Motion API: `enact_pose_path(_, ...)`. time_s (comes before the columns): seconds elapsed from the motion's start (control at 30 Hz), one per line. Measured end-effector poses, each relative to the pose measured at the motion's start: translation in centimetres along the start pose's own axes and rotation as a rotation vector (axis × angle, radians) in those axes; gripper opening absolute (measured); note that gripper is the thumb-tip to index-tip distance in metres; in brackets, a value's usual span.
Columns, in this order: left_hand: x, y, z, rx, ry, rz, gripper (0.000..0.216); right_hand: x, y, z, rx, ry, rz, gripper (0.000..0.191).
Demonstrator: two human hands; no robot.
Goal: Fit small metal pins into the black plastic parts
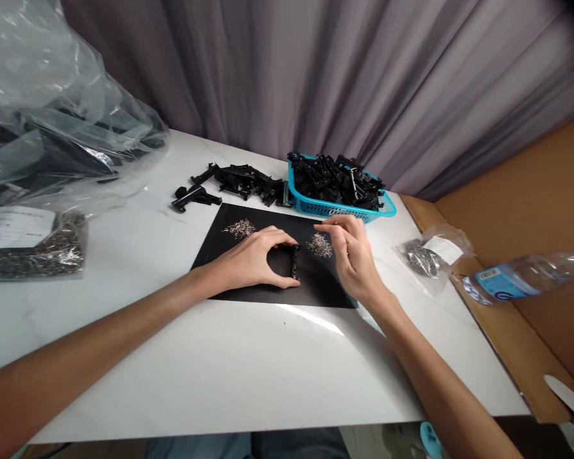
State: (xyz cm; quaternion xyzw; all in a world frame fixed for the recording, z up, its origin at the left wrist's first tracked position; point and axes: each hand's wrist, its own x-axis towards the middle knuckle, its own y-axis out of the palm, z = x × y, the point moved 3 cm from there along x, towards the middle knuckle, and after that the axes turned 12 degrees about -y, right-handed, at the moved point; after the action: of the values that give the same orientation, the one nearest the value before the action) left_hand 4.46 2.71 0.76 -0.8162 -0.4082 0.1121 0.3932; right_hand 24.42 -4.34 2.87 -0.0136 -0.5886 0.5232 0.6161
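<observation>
My left hand [256,258] rests on a black mat [249,290] and grips a small black plastic part [294,262] between thumb and fingers, holding it upright. My right hand [351,252] hovers just right of it with fingertips pinched together above a small pile of tiny metal pieces [319,245]; what it pinches is too small to make out. A second pile of metal pieces [240,228] lies on the mat's far left.
A blue basket [387,209] full of black parts stands behind the mat, with loose black parts [234,182] to its left. Clear plastic bags [52,127] fill the left. A small bag of metal pieces [423,258], a plastic bottle [526,275] and cardboard lie at the right.
</observation>
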Motion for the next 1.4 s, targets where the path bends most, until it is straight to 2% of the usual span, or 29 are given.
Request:
enact_pose_path(0.1, 0.0, 0.0, 0.2, -0.007, -0.006, 0.002, 0.067, -0.1, -0.1, -1.1, 0.083, 0.198, -0.01, 0.067)
enact_pose_path(0.2, 0.1, 0.1, 0.5, -0.002, -0.001, -0.012, 0.067, -0.3, 1.1, -1.9, 0.407, 0.365, 0.032, 0.062)
enact_pose_path(0.33, 0.2, 0.1, 0.5, 0.032, 0.001, -0.015, 0.068, -0.2, 2.5, -2.1, 0.711, 0.378, 0.042, 0.045)
enact_pose_path(0.5, 0.3, -0.1, 0.4, 0.05, 0.0, -0.021, 0.068, 0.0, 3.0, -2.1, 0.765, 0.395, 0.039, 0.042)
enact_pose_path(0.97, 0.6, 0.1, 0.1, 0.03, -0.007, -0.014, 0.062, 0.0, 3.6, -1.5, 0.768, 0.359, 0.048, 0.038)
enact_pose_path(1.07, 0.4, 0.0, 0.1, 0.044, 0.01, -0.002, 0.062, 0.1, 3.0, -1.5, 0.623, 0.32, 0.033, 0.041)
enact_pose_path(1.23, 0.0, 0.0, 0.1, 0.048, -0.004, -0.007, 0.063, 0.4, 1.2, -1.2, 0.215, 0.195, -0.097, 0.052)
enact_pose_path(1.4, -0.4, 0.0, 0.4, 0.069, -0.014, -0.044, 0.059, -0.4, 2.8, 0.7, 0.187, 0.221, 0.081, 0.032)
